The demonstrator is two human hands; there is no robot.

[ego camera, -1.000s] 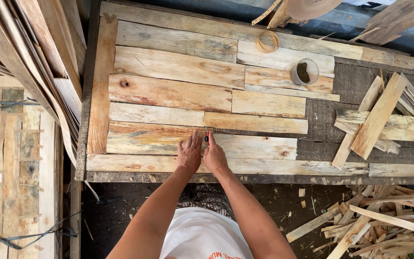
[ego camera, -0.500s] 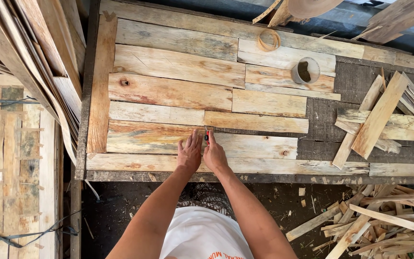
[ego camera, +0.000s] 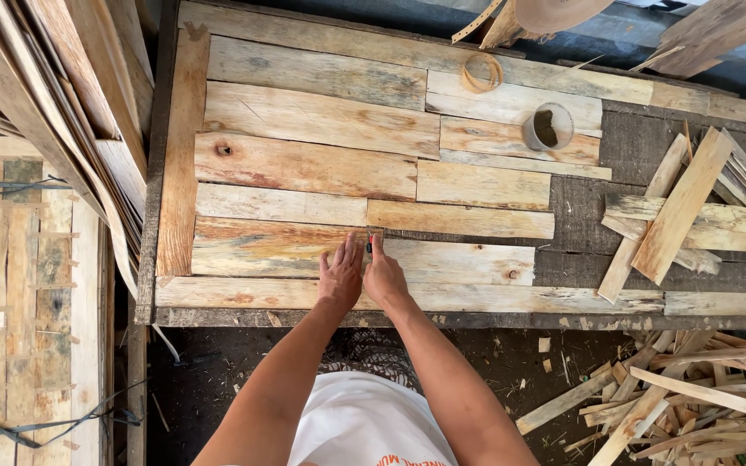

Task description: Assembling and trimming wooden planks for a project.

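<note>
Pressing down side by side at lower centre of the frame, the left hand point(ego camera: 340, 274) lies flat and open, fingers spread on a stained plank point(ego camera: 269, 246), gripping nothing. Right beside it, touching at the thumbs, the right hand point(ego camera: 385, 276) rests on the pale plank point(ego camera: 459, 261) next to it, fingers stretched forward; a small dark object point(ego camera: 369, 244) shows at its fingertips on the seam between the two planks, and I cannot tell whether the fingers pinch it. Both planks sit in the second row up from the near edge of the bench point(ego camera: 563, 324). Further up, more rows of boards cover the bench. Off to the right lies a loose pile of offcuts point(ego camera: 679, 211). Toward the top, a small round cup point(ego camera: 548, 128) stands on the boards, with a ring of tape point(ego camera: 481, 72) just beyond it.
</note>
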